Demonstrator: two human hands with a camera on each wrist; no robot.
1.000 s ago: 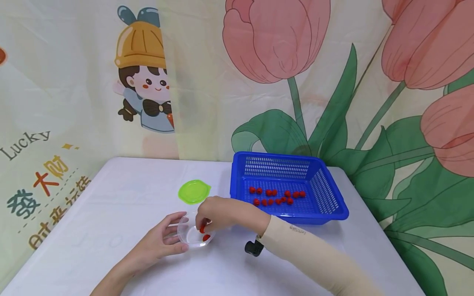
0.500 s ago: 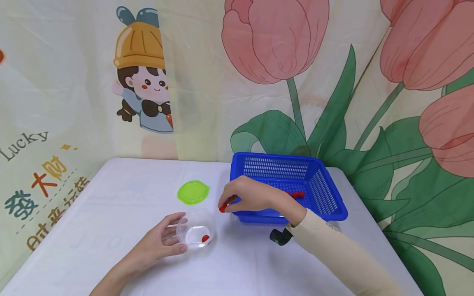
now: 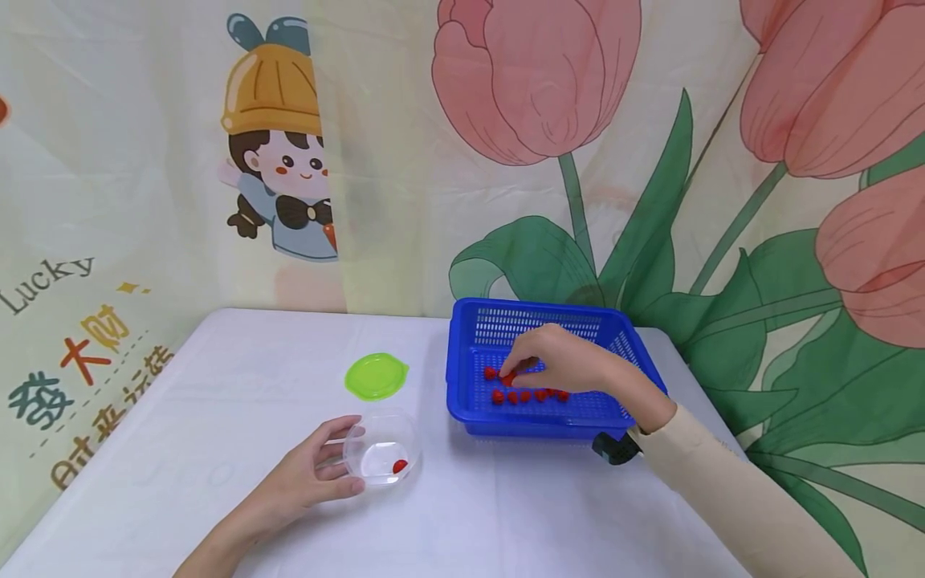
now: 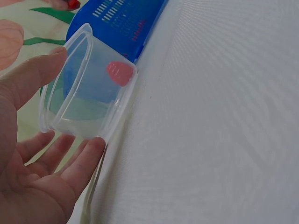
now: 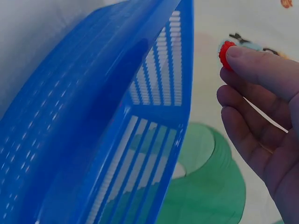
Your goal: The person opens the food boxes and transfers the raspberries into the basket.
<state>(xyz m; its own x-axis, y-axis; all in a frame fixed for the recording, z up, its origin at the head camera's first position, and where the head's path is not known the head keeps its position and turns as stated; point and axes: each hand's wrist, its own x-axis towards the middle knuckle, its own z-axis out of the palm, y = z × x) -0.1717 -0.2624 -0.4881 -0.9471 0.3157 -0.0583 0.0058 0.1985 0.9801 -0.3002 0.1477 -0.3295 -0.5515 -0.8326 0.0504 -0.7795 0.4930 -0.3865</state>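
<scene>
My left hand point(image 3: 312, 472) holds a clear plastic cup point(image 3: 377, 459) on the table, thumb on one side and fingers on the other. One small red strawberry point(image 4: 120, 73) lies inside near the cup's bottom. Over the blue basket point(image 3: 499, 425), my right hand point(image 3: 567, 359) pinches another small strawberry point(image 5: 227, 55) between thumb and forefinger; its other fingers bend loosely. Several more red strawberries point(image 3: 498, 396) lie in rows on the basket floor, some of them hidden behind the right hand.
A green lid point(image 3: 376, 376) lies flat on the white table point(image 3: 282, 361), behind the cup and left of the basket. A printed cloth point(image 3: 390, 160) hangs behind the table. A black camera point(image 3: 614, 448) is worn under my right wrist.
With a strawberry pinched, my right hand has travelled from inside the cup to the right, over the basket. One strawberry stays in the cup. My left hand has kept its hold.
</scene>
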